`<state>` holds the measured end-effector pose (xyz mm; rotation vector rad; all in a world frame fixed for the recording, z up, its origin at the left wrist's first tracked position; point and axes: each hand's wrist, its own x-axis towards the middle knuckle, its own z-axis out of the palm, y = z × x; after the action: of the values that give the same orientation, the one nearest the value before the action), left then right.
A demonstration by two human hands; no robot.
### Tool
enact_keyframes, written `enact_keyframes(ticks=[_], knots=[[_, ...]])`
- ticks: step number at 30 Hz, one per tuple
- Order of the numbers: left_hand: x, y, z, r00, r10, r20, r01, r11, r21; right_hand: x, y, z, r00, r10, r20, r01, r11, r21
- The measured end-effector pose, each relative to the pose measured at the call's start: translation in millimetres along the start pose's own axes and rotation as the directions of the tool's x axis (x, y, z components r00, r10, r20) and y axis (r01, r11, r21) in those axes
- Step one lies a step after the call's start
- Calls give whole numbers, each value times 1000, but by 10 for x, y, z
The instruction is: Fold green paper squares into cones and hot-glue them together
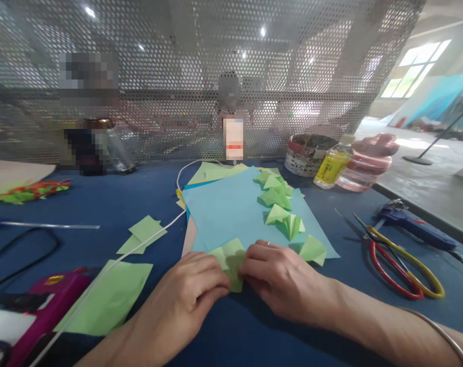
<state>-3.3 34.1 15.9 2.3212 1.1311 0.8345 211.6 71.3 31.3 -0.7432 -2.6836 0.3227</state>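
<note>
A small green paper square with crease lines stands between my hands at the near edge of the blue paper sheets. My left hand is closed with its fingertips pinching the paper's lower left edge. On the opposite side my right hand grips the paper's right edge between thumb and fingers. Several folded green paper pieces lie in a row along the right part of the blue sheets. One more folded green piece is just beyond my right wrist.
To the right lie red-and-yellow-handled scissors and a blue glue gun. A yellow-labelled bottle, a pink jug and a round basket stand behind. Green paper, a white cable and a magenta device are at left.
</note>
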Motion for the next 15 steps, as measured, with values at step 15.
enact_keyframes(ticks=[15], knots=[[81, -10, 65, 993, -117, -10, 117, 993, 28, 68, -35, -10, 973, 224, 53, -230, 942, 246]])
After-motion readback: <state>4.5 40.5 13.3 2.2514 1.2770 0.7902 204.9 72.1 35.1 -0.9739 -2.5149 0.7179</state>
